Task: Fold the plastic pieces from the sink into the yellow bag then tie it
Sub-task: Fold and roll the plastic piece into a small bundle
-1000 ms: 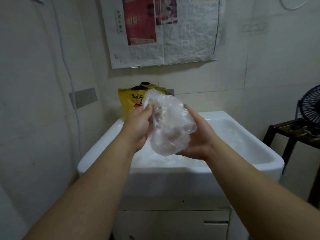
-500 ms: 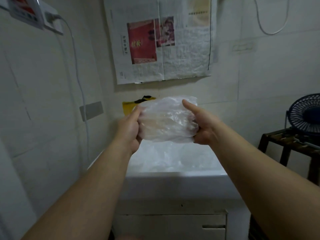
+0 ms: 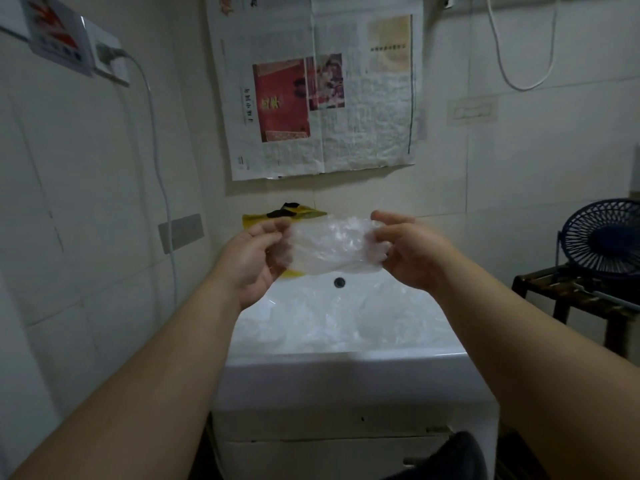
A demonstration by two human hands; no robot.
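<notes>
I am reading no legible text: newspaper (image 3: 322, 88) above the gripped plastic piece (image 3: 332, 247) is showing blurred print; wall sign (image 3: 55, 39), far up-left, red smears; yellow bag (image 3: 254, 220), just behind, black blotches.

L grip (image 3: 254, 259), R grip (image 3: 417, 256); forearms (image 3: 156, 375) all bare

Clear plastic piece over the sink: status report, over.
Left hand and right hand each grip an end of the crumpled clear plastic piece. Held above white sink. Yellow bag behind, partly hidden. Nothing blocking.
</notes>
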